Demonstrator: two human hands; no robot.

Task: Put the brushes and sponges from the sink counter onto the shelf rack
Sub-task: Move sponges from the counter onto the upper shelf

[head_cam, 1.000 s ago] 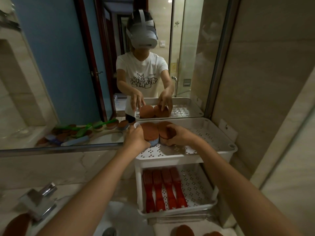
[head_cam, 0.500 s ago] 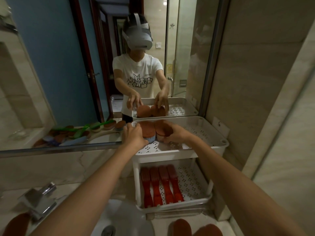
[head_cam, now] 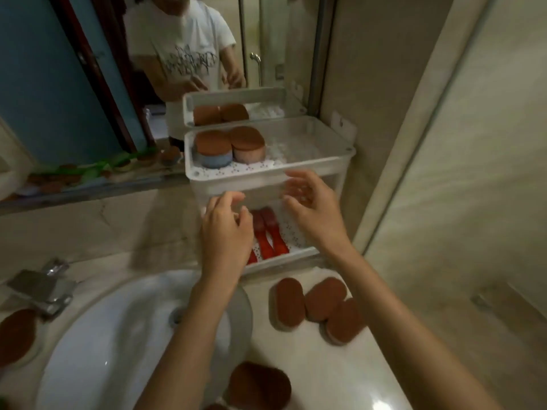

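The counter [head_cam: 340,377] runs under both forearms, with the sink basin [head_cam: 118,335] sunk into it below and to the left of the left grip [head_cam: 226,229]. The shelf rack [head_cam: 251,184] stands just beyond both grips, against the mirror [head_cam: 59,84].

On the rack's top tier, above and beyond the grips, two sponges stand side by side and touching: a blue-based sponge [head_cam: 213,149] and a pink-based sponge [head_cam: 248,143]. On the lower tier, red brushes [head_cam: 268,232] lie in a row, partly hidden behind the left grip.

More sponges are on the counter. Three [head_cam: 325,298] lie clustered below the right grip [head_cam: 313,211] and nearer the person. A fourth sponge [head_cam: 257,383] sits by the basin's near rim, and a fifth sponge [head_cam: 16,335] lies far to the left of the left grip, past the faucet [head_cam: 44,288].

Both grips are in front of the rack, between its tiers, and both hold nothing. The left grip's fingers are loosely curled, and the right grip's fingers are spread and slightly bent.

This looks like the gap between one placement and the next pickup, with the task partly done. The next move probably calls for lowering the right grip to the cluster of three directly beneath it and closing on one sponge, perhaps with the left grip taking its neighbour. The top tier has bare floor to the right of the two sponges, so that seems the likely landing spot.
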